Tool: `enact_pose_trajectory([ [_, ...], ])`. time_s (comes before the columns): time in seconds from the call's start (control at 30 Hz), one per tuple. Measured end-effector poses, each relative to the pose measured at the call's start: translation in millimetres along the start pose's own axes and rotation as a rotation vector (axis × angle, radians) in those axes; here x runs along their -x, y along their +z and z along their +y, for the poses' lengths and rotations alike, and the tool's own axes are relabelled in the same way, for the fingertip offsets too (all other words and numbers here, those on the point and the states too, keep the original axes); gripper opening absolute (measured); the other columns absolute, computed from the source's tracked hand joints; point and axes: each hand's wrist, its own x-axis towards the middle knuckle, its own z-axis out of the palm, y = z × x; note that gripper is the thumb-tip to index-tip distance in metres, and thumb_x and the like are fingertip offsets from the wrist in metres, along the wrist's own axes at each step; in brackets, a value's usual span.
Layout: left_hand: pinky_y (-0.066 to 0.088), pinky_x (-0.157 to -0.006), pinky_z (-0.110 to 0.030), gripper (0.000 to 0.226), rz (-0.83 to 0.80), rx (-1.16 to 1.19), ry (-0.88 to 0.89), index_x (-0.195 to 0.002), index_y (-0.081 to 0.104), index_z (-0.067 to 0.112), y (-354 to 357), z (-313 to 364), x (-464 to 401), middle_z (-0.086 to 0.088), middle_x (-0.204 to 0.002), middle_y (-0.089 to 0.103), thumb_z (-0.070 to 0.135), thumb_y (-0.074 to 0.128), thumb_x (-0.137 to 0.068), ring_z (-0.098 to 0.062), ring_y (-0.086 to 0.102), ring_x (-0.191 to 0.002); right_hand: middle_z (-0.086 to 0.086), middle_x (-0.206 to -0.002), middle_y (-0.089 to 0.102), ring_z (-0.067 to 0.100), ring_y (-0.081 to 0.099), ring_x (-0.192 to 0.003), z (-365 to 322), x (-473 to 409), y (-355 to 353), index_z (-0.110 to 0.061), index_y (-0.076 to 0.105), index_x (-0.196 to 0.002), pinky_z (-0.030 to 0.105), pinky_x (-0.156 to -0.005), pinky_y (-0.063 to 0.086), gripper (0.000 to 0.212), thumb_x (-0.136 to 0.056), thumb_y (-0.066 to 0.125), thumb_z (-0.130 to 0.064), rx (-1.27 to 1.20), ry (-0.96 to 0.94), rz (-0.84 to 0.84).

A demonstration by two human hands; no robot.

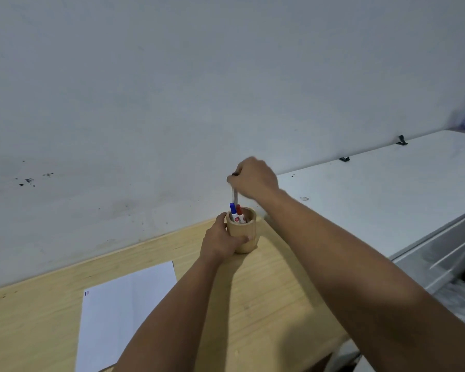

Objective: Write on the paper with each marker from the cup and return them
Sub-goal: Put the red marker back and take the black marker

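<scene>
my left hand wraps the wooden cup so it can't tip while my right hand pinches a thin marker upright over it, paper lying nearby.

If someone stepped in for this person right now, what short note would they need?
Left hand: wrapped around the wooden cup, steadying it on the table.
Right hand: pinching a thin pen upright above the cup.
Blue marker and red marker stand in the cup.
Paper lies nearer, small blue and red marks at its corner.
Left: unclear whether this pen has written yet.
</scene>
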Motion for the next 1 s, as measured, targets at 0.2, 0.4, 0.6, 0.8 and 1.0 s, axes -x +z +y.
enact_pose_trajectory([
  [0.2, 0.049, -0.098, -0.036, 0.082, 0.034, -0.061, 0.014, -0.155, 0.035, 0.027, -41.1, 12.2, 20.0, -0.006, -0.145, 0.056, 0.032, 0.075, -0.083, -0.023, 0.056, -0.128, 0.007, -0.078, 0.075, 0.033, 0.077, -0.084, -30.5, 0.9, -41.9, -0.008, 0.073, -0.083, 0.047, -0.083, 0.063, 0.027, -0.098, 0.066, -0.03, -0.484, -0.08, 0.193],
  [0.4, 0.053, -0.096, -0.041, 0.046, 0.213, -0.057, 0.045, -0.142, 0.053, 0.023, -109.5, 14.1, 52.3, -0.005, -0.131, 0.065, 0.03, 0.054, -0.097, -0.025, 0.064, -0.111, 0.002, -0.075, 0.053, 0.018, 0.051, -0.059, -67.4, 44.4, -18.5, -0.009, 0.075, -0.117, 0.033, -0.06, 0.05, 0.026, -0.109, 0.059, -0.028, -0.711, -0.039, -0.104],
  [0.6, 0.051, -0.093, -0.043, 0.045, 0.381, -0.027, -0.024, -0.12, 0.065, 0.017, -176.9, -15.5, 88.0, -0.001, -0.109, 0.07, 0.051, 0.042, -0.101, -0.026, 0.064, -0.103, 0.006, -0.084, 0.062, 0.017, 0.059, -0.069, -92.4, 86.4, 39.9, -0.001, 0.076, -0.116, 0.027, -0.063, 0.051, 0.022, -0.097, 0.064, 0.0, -0.615, -0.074, -0.474],
  [0.8, 0.054, -0.079, -0.04, 0.071, 0.409, 0.051, -0.085, -0.08, 0.073, 0.012, -228.1, -62.1, 121.6, -0.002, -0.078, 0.074, 0.071, 0.036, -0.096, -0.022, 0.069, -0.077, 0.002, -0.083, 0.074, 0.012, 0.059, -0.054, -129.0, 118.2, 104.3, -0.013, 0.078, -0.12, 0.026, -0.058, 0.051, 0.025, -0.101, 0.073, -0.026, -0.459, -0.208, -0.775],
  [1.0, 0.047, -0.066, -0.034, 0.059, 0.381, 0.11, -0.131, -0.077, 0.067, -0.001, -265.3, -105.3, 140.1, -0.007, -0.065, 0.052, 0.044, 0.044, -0.105, -0.022, 0.049, -0.064, -0.005, -0.072, 0.074, 0.006, 0.054, -0.048, -164.6, 137.6, 140.5, -0.004, 0.081, -0.106, 0.015, -0.038, 0.031, 0.02, -0.095, 0.08, -0.021, -0.427, -0.299, -0.854],
])
